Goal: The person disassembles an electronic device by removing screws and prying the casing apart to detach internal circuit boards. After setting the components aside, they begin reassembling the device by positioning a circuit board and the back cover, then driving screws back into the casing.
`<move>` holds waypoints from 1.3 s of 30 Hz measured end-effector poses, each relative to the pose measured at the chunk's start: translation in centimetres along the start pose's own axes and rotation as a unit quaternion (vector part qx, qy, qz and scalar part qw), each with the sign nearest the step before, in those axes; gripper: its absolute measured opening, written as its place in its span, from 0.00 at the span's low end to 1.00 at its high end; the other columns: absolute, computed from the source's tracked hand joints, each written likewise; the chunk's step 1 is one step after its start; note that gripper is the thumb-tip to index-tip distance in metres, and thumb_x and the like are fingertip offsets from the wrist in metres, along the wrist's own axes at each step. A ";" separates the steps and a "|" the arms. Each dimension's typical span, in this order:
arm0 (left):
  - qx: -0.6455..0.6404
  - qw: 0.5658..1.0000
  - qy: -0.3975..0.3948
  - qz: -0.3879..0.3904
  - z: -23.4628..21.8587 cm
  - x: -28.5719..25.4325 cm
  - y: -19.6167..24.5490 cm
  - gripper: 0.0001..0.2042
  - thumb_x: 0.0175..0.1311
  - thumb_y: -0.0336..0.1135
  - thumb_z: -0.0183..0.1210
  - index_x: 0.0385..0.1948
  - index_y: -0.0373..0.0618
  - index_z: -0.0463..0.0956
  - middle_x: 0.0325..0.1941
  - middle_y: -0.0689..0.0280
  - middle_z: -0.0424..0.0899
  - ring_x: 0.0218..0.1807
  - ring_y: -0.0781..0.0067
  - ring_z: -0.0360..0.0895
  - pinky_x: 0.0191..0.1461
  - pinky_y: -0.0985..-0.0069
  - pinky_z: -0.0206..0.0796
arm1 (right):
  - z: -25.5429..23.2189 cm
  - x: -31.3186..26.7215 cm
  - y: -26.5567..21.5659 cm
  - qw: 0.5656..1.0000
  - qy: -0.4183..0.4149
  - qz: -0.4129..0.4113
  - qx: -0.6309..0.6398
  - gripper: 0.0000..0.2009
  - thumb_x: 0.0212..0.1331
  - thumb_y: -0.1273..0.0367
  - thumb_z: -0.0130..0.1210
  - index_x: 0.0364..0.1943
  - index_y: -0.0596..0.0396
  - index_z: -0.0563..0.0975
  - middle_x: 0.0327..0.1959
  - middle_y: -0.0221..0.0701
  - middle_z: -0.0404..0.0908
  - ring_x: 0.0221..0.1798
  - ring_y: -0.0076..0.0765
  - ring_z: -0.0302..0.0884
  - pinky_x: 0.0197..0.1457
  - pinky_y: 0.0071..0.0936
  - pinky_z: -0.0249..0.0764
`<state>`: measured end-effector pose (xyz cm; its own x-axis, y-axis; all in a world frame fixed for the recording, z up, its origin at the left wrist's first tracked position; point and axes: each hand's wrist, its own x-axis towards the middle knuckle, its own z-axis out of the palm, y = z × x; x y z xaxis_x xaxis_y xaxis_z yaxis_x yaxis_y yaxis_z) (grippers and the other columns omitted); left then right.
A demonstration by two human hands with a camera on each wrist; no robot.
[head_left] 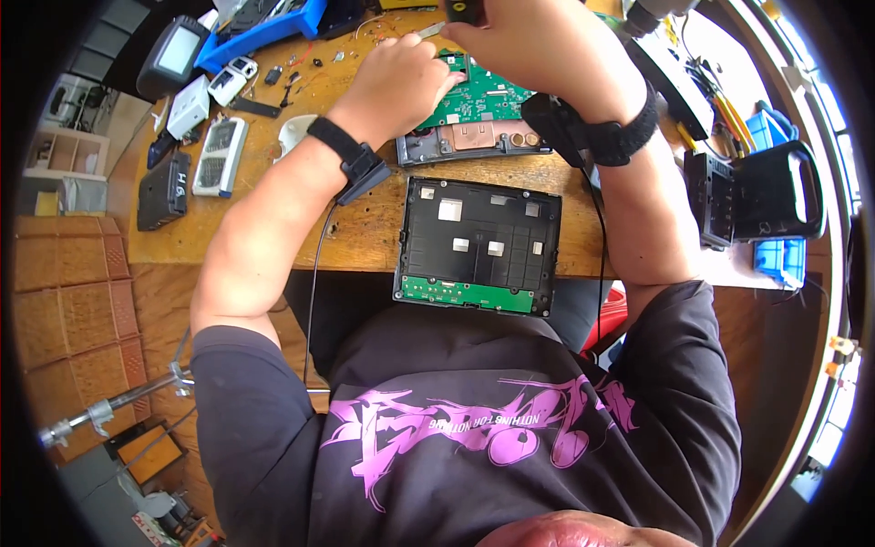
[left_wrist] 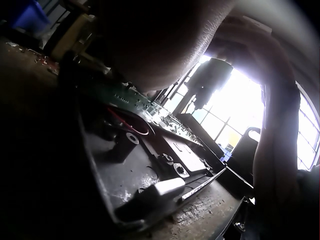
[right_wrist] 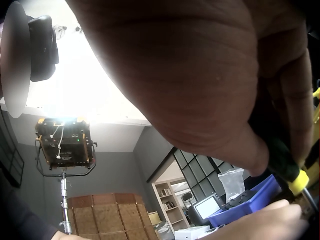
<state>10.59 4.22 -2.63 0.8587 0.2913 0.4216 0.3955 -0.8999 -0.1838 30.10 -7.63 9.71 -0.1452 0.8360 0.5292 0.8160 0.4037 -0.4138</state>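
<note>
My left hand (head_left: 396,84) lies over the left side of a green circuit board (head_left: 497,102), thumb against the board and the other fingertips hidden. The board sits in a dark device housing (head_left: 424,149) with a copper-coloured plate (head_left: 471,136). In the left wrist view, the housing (left_wrist: 117,175) shows a red wire and a black cylinder beside the board (left_wrist: 130,100). Above the board, my right hand (head_left: 533,46) grips a dark-handled tool (head_left: 463,11). Its yellow collar (right_wrist: 299,182) and thin metal shaft show in the right wrist view, past my right hand (right_wrist: 200,85).
A black cover (head_left: 469,232) with a green strip lies at the table's front edge. Left stand a black box (head_left: 165,191), a clear-lidded case (head_left: 220,157) and a blue tray (head_left: 264,41). A black handled device (head_left: 775,196) stands right. Cables hang from both wrists.
</note>
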 end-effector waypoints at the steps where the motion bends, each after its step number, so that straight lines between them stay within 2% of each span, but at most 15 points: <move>1: 0.008 0.999 -0.041 -0.008 -0.6 -0.1 -0.1 0.11 0.80 0.40 0.66 0.39 0.44 0.88 0.47 0.58 0.87 0.53 0.51 0.85 0.57 0.53 0.78 | 0.3 -0.1 0.4 0.999 0.017 -0.024 0.022 0.12 0.60 0.73 0.68 0.41 0.71 0.86 0.37 0.63 0.88 0.45 0.74 0.90 0.49 0.54 0.87; 4: 0.028 1.000 0.009 -0.010 -1.9 0.0 0.2 0.10 0.76 0.42 0.69 0.43 0.46 0.87 0.45 0.60 0.87 0.55 0.53 0.85 0.55 0.54 0.79 | 0.4 -0.2 1.0 0.999 0.028 -0.036 0.004 0.11 0.60 0.74 0.66 0.40 0.71 0.86 0.37 0.64 0.88 0.45 0.74 0.90 0.50 0.54 0.87; 5: 0.010 1.000 0.015 -0.013 -2.3 0.0 0.3 0.11 0.75 0.39 0.70 0.52 0.46 0.84 0.47 0.60 0.86 0.55 0.52 0.85 0.56 0.54 0.78 | 0.5 -0.2 1.2 0.998 0.037 -0.041 0.004 0.09 0.60 0.75 0.65 0.39 0.71 0.87 0.38 0.64 0.89 0.45 0.74 0.90 0.51 0.55 0.88; 6: 0.011 1.000 0.012 -0.005 -2.5 0.1 0.1 0.11 0.75 0.39 0.70 0.52 0.46 0.84 0.47 0.60 0.86 0.55 0.52 0.85 0.56 0.54 0.78 | 0.6 -0.3 1.3 0.998 0.044 -0.036 0.006 0.09 0.60 0.75 0.65 0.39 0.71 0.87 0.38 0.64 0.89 0.45 0.74 0.90 0.51 0.55 0.88; 8: -0.055 0.996 0.039 0.055 -2.8 0.0 -0.3 0.12 0.75 0.35 0.70 0.54 0.48 0.82 0.47 0.61 0.84 0.55 0.53 0.85 0.56 0.54 0.78 | 0.8 -0.2 1.3 0.998 0.054 -0.034 0.027 0.08 0.60 0.75 0.64 0.38 0.71 0.87 0.38 0.64 0.89 0.45 0.74 0.91 0.52 0.55 0.88; 16: -0.061 0.991 0.013 0.117 -3.0 -0.4 -0.9 0.11 0.72 0.28 0.65 0.54 0.48 0.83 0.48 0.64 0.84 0.55 0.55 0.85 0.57 0.57 0.78 | 0.7 -0.2 1.5 0.999 0.040 -0.007 0.014 0.08 0.59 0.78 0.60 0.36 0.72 0.87 0.37 0.65 0.89 0.45 0.72 0.92 0.51 0.53 0.88; 22: -0.061 0.992 0.022 0.105 -2.5 0.1 -0.4 0.09 0.74 0.29 0.62 0.52 0.48 0.82 0.50 0.61 0.82 0.56 0.55 0.84 0.57 0.58 0.78 | 1.3 -0.2 1.8 0.999 0.046 -0.014 0.016 0.07 0.59 0.78 0.60 0.35 0.70 0.87 0.36 0.63 0.89 0.44 0.71 0.92 0.49 0.53 0.88; 24: -0.050 0.991 0.022 0.119 -1.9 0.2 -0.7 0.06 0.76 0.31 0.62 0.50 0.46 0.81 0.51 0.60 0.81 0.57 0.55 0.82 0.58 0.57 0.77 | 1.7 -0.1 2.0 0.999 0.010 -0.008 -0.052 0.11 0.57 0.75 0.72 0.43 0.66 0.90 0.37 0.57 0.91 0.44 0.63 0.96 0.46 0.46 0.92; 25: -0.050 0.991 0.022 0.121 -1.6 0.1 -1.0 0.06 0.76 0.31 0.62 0.50 0.46 0.81 0.51 0.60 0.81 0.57 0.55 0.82 0.58 0.57 0.77 | 1.8 -0.1 2.0 0.999 0.011 -0.007 -0.052 0.11 0.57 0.75 0.72 0.43 0.66 0.90 0.37 0.57 0.91 0.44 0.63 0.96 0.46 0.46 0.92; 28: -0.001 0.992 0.011 0.126 -1.5 0.2 -1.6 0.06 0.77 0.33 0.63 0.48 0.46 0.80 0.50 0.61 0.81 0.56 0.54 0.81 0.60 0.56 0.75 | 2.2 -0.1 2.2 0.999 0.023 -0.006 -0.031 0.10 0.49 0.81 0.67 0.37 0.69 0.90 0.38 0.59 0.91 0.46 0.64 0.96 0.50 0.46 0.93; 30: -0.019 0.994 0.011 0.109 -1.5 0.2 -1.3 0.06 0.78 0.35 0.65 0.47 0.45 0.79 0.49 0.61 0.81 0.55 0.53 0.80 0.60 0.54 0.74 | 2.6 0.1 2.6 0.997 0.065 -0.028 -0.032 0.09 0.50 0.80 0.68 0.37 0.68 0.90 0.37 0.59 0.91 0.44 0.64 0.96 0.48 0.46 0.93; 34: -0.054 0.996 0.009 0.067 -2.0 -0.3 -0.5 0.07 0.78 0.35 0.67 0.47 0.45 0.80 0.49 0.60 0.81 0.55 0.52 0.80 0.61 0.55 0.75 | 2.6 0.2 2.6 0.998 0.055 -0.023 -0.035 0.10 0.50 0.81 0.66 0.37 0.67 0.90 0.38 0.60 0.91 0.46 0.67 0.95 0.50 0.47 0.93; 36: -0.105 0.993 0.022 0.040 -2.3 -0.6 -0.1 0.08 0.78 0.34 0.69 0.48 0.44 0.80 0.48 0.60 0.83 0.55 0.51 0.82 0.60 0.55 0.75 | 2.2 0.2 2.3 0.997 0.019 -0.011 -0.070 0.08 0.60 0.77 0.71 0.43 0.66 0.90 0.39 0.53 0.94 0.42 0.54 0.98 0.49 0.41 0.93; 37: -0.107 0.993 0.021 0.039 -2.5 -0.9 0.2 0.08 0.78 0.34 0.69 0.48 0.44 0.80 0.48 0.60 0.83 0.55 0.51 0.82 0.60 0.55 0.75 | 1.9 0.1 2.2 0.997 0.018 -0.010 -0.069 0.08 0.60 0.77 0.71 0.43 0.66 0.90 0.39 0.53 0.94 0.42 0.54 0.98 0.49 0.41 0.93; 39: -0.186 0.982 0.009 -0.029 -2.9 -1.6 0.3 0.08 0.76 0.33 0.71 0.49 0.44 0.82 0.48 0.60 0.86 0.54 0.50 0.85 0.59 0.56 0.77 | 1.1 -0.2 2.0 0.998 0.048 -0.026 0.026 0.07 0.59 0.78 0.61 0.35 0.69 0.87 0.36 0.63 0.89 0.44 0.71 0.92 0.49 0.53 0.88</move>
<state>8.40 2.55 -0.77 0.8305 0.3432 0.4387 0.2952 -0.9391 0.1760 31.15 -6.57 8.03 -0.1310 0.7747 0.6187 0.7783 0.4668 -0.4198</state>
